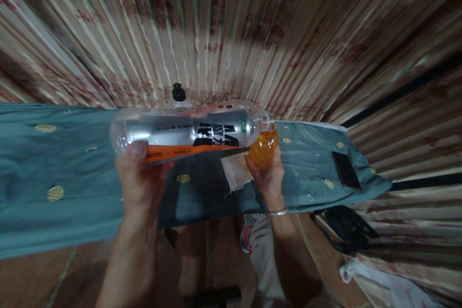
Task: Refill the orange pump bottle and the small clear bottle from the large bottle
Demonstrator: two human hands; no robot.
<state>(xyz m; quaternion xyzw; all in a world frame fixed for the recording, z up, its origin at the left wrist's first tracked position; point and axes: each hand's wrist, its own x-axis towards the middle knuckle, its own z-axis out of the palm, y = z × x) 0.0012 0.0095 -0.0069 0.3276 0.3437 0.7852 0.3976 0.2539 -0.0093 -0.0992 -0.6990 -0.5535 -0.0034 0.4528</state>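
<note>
My left hand (140,173) is wrapped round the base end of a large clear plastic bottle (187,130) with a silver, black and orange label. The bottle lies nearly level in the air, its uncapped mouth pointing right. My right hand (269,173), with a silver bangle at the wrist, grips a smaller bottle (264,147) of orange liquid. The large bottle's mouth meets the top of the smaller one; whether liquid flows between them I cannot tell. Behind the large bottle, a black-capped clear bottle (179,94) is mostly hidden.
A teal cloth with yellow patterns covers the long table (72,163). A white cloth or tissue (234,171) lies under my hands, and a dark phone (345,170) at the right end. Pleated curtains (216,33) hang behind. A black bag-like item (342,228) is at lower right.
</note>
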